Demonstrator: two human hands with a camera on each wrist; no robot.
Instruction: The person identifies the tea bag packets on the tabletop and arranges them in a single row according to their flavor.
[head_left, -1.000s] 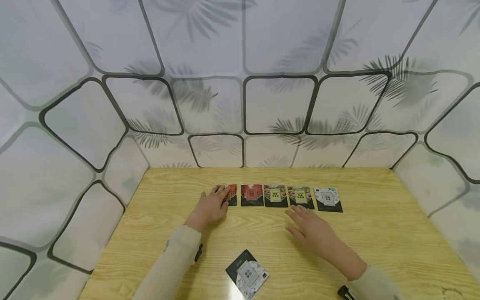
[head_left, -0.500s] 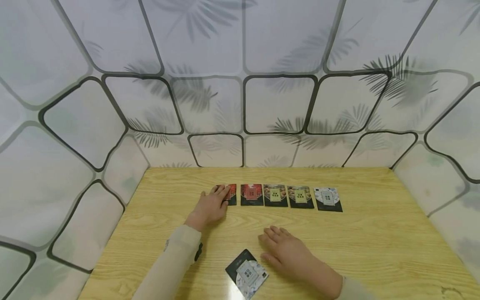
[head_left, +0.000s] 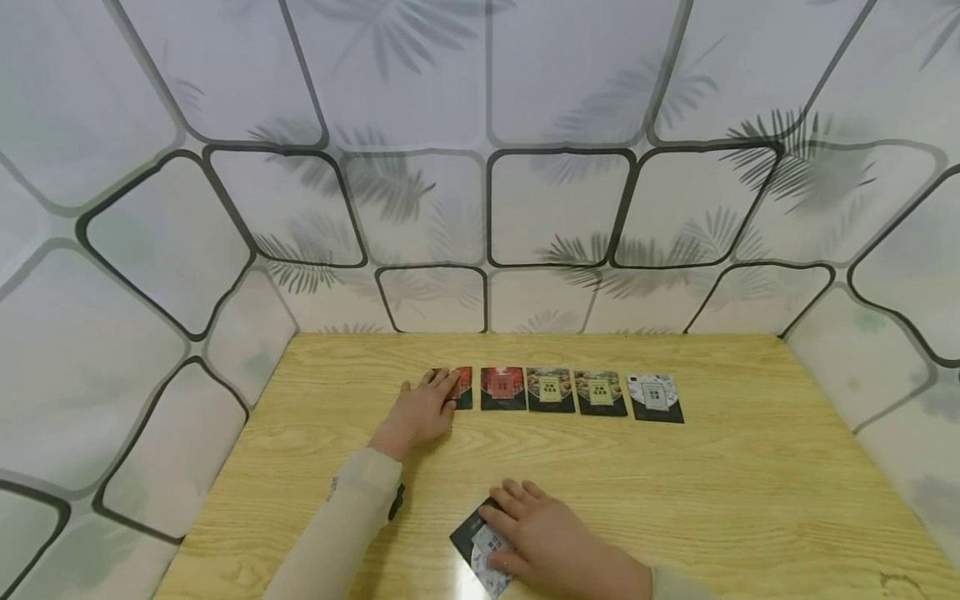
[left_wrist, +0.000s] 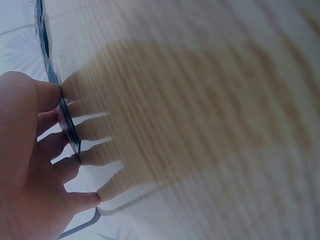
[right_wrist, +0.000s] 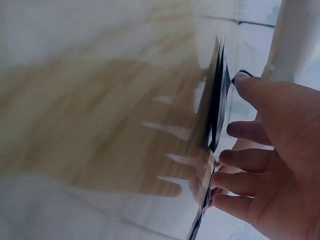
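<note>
On the table lies a row of flat printed packets. My left hand [head_left: 420,414] rests on the leftmost one, a red and black packet [head_left: 466,390], covering its left part. In the left wrist view its fingertips and thumb touch the thin dark packet edge [left_wrist: 46,50]. Nearer to me, a black and white packet [head_left: 468,537] lies turned at an angle. My right hand [head_left: 551,542] is over its right side, fingers extended. The right wrist view shows that packet [right_wrist: 216,110] edge-on, slightly bulging, beneath the spread fingers; whether the thumb touches it I cannot tell.
Rightward in the row come another red packet [head_left: 503,388], two packets with yellow-green labels [head_left: 551,390], and a white and black packet [head_left: 656,397]. The wooden table [head_left: 750,483] meets a patterned fabric wall [head_left: 558,208] at its back and sides.
My right hand has moved from the right part of the row toward me and leftward, onto the angled black and white packet. The left hand stays on the red packet.
</note>
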